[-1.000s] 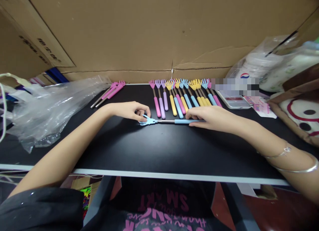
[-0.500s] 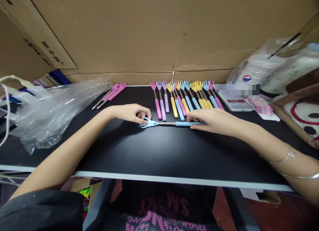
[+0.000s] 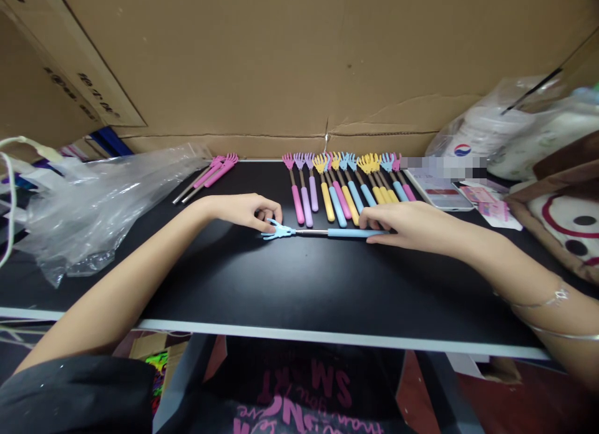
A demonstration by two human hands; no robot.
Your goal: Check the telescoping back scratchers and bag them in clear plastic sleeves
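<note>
- Pinching the blue scratcher (image 3: 332, 233) at its head (image 3: 283, 231) with my left hand (image 3: 255, 211), thumb and forefinger nearly closed on the prongs.
- My right hand (image 3: 402, 225), fingers curled, has hold of the handle (image 3: 349, 233) near its end.
- The blue scratcher lies crosswise on the table (image 3: 304, 290), just in front of a row of scratchers (image 3: 347, 201).
- Pink scratchers (image 3: 219, 173) lie beside a bag (image 3: 93, 216).
- A phone (image 3: 442, 198) lies beyond my right hand.
</note>
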